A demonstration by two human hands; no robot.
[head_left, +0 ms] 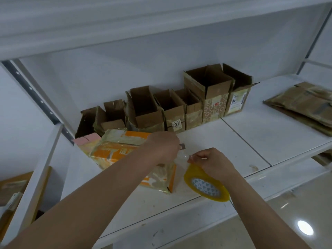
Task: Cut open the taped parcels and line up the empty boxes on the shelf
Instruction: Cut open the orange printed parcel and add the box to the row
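Observation:
An orange and white taped parcel [115, 153] lies flat on the white shelf [233, 150], partly under my left forearm. My left hand [161, 147] hovers over its right end and pinches a strip of clear tape [181, 156]. My right hand [213, 163] pinches the same strip at its other end, and a roll of yellowish tape [206, 186] hangs from that hand. A small dark object [182, 146] pokes out by my left fingers; what it is cannot be told. Several opened, empty cardboard boxes [172, 106] stand in a row along the back wall.
A pink box [86, 139] sits left of the parcel. Flattened cardboard [303, 106] lies on the shelf at the far right. More cardboard [12, 193] shows on a lower level at the left. An upper shelf [125, 24] hangs overhead.

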